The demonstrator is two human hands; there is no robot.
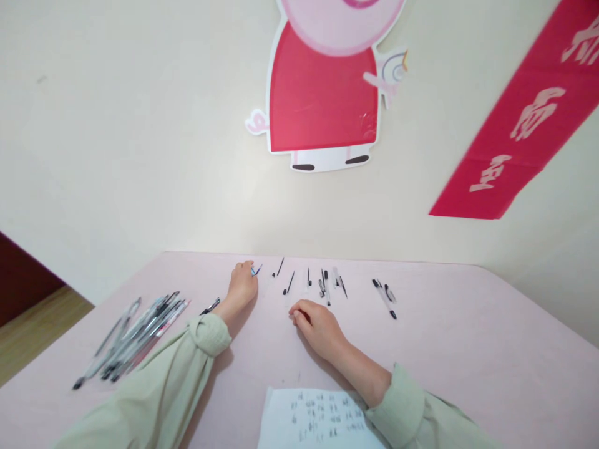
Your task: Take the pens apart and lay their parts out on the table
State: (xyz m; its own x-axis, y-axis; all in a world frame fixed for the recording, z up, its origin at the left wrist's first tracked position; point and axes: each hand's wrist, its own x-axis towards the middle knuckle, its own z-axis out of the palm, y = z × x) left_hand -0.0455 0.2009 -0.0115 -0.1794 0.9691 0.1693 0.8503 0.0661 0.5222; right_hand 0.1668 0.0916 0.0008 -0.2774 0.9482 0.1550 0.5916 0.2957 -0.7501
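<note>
My left hand [242,284] reaches to the far side of the table, its fingers closed around a small blue pen part [255,271] that shows just past the fingertips. My right hand [318,324] rests nearer, fingers curled and pressed together; whether anything is in them is hidden. Beyond it lie loose pen parts: thin dark refills [291,282], small black caps [274,274] and clear pieces. A black-capped pen [326,288] lies among them. Another pen [384,299] sits farther right beside a small clip-like piece [389,293].
A pile of pens [140,333] covers the left of the pink table [468,349], and a dark pen [210,306] lies by my left wrist. A handwritten sheet [285,418] is at the near edge. The wall behind carries a cartoon cutout [322,93] and a red banner [515,137].
</note>
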